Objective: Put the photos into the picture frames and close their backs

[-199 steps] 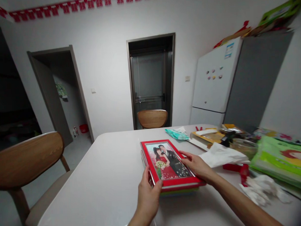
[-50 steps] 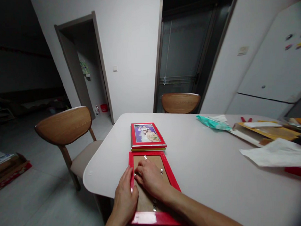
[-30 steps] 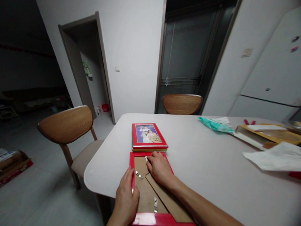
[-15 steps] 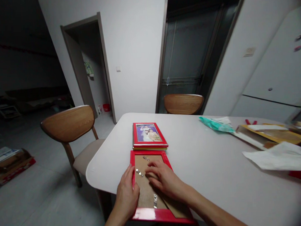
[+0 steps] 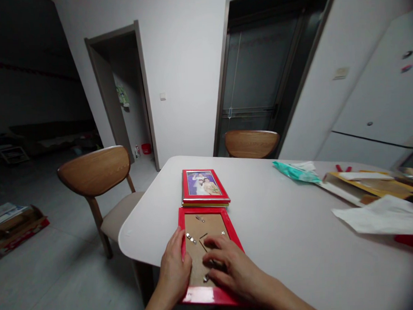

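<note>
A red picture frame (image 5: 201, 294) lies face down at the table's near edge, its brown backing board (image 5: 195, 221) facing up. Small metal clips (image 5: 191, 238) sit along the board's edges. My left hand (image 5: 174, 267) grips the frame's left side, with the thumb on the board. Over the board's right half is my right hand (image 5: 230, 265), its fingers bent and apart. The thumb is by a metal clip (image 5: 206, 278) near the bottom. My right hand hides much of the stand flap (image 5: 203, 242). Just beyond lies a stack of frames, its top red photo frame (image 5: 204, 184) face up.
The white table (image 5: 280, 234) carries a teal packet (image 5: 297, 171), a yellow envelope (image 5: 380, 183) and white paper (image 5: 381, 214) on the right. Wooden chairs stand at the left (image 5: 95, 170) and far side (image 5: 251, 143). An open box (image 5: 19, 229) is on the floor.
The stand flap, tilted out to the right under my right hand, now lies against the board. My right hand has shifted slightly down, and the lower clip is turned. My left hand keeps its place.
</note>
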Demonstrator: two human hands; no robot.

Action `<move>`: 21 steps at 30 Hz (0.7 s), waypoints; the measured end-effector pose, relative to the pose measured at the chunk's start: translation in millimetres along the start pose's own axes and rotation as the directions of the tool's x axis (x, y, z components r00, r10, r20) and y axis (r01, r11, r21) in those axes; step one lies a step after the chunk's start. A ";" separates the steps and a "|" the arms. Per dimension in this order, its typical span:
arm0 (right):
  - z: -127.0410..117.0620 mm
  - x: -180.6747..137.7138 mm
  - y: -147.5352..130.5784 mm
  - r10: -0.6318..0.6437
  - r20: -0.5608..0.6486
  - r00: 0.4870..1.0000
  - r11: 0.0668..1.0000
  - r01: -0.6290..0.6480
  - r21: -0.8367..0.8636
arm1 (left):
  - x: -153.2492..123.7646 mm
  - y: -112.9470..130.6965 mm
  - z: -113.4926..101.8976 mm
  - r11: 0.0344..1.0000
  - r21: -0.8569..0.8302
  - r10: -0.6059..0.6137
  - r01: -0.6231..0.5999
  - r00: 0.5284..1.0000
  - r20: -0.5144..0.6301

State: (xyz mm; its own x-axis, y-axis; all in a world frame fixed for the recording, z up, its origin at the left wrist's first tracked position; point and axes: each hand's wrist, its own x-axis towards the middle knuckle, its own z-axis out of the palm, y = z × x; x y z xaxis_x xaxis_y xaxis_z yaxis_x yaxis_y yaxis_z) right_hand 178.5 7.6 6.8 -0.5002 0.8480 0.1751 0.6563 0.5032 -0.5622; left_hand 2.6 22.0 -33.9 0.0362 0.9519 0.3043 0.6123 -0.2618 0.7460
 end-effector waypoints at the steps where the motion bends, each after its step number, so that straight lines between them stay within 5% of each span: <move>1: 0.2 -0.8 2.1 0.050 -0.042 0.998 0.999 -0.051 -0.015 | -0.2 0.6 0.3 1.000 0.010 -0.003 0.002 1.000 0.004; 4: 1.4 -1.2 8.0 0.162 -0.136 0.977 0.980 -0.176 -0.095 | 0.4 3.0 2.3 0.999 0.039 -0.003 0.002 1.000 0.020; 13: 6.9 19.4 19.8 0.125 -0.188 0.974 0.980 -0.151 -0.131 | 15.5 7.8 14.5 0.999 0.053 -0.011 0.009 0.999 0.034; 21: -1.8 26.6 23.1 0.240 -0.159 0.958 0.936 -0.272 -0.223 | 30.8 6.8 19.4 1.000 0.023 -0.014 0.014 1.000 0.028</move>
State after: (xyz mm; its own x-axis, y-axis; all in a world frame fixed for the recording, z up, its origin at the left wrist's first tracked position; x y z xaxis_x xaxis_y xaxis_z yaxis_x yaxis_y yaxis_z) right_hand 181.4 42.1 -0.1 -0.2317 0.9593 0.1611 0.8761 0.2778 -0.3940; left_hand 23.3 52.7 -30.9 0.0496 0.9596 0.2769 0.6310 -0.2450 0.7361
